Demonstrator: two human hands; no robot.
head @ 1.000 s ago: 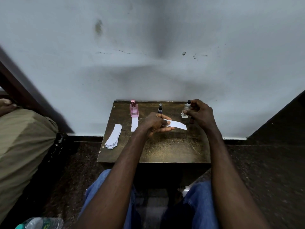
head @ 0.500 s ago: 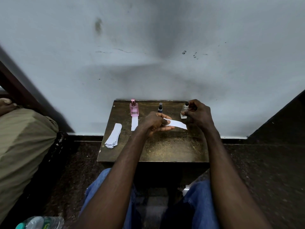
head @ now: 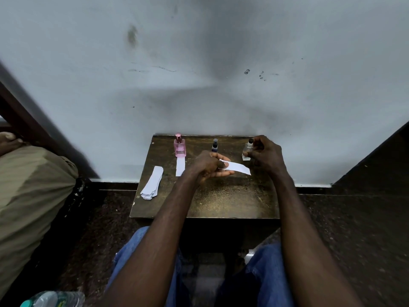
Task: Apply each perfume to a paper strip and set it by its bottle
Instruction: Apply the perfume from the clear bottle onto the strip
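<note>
Left hand pinches strip, right hand grips bottle, tabletop back-right corner. Nozzle aim unclear; face it at strip's free end.

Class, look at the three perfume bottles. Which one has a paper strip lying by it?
The pink bottle, leftmost: a white strip lies on the table before it. The dark middle bottle has none; the right hand holds the clear one.
</note>
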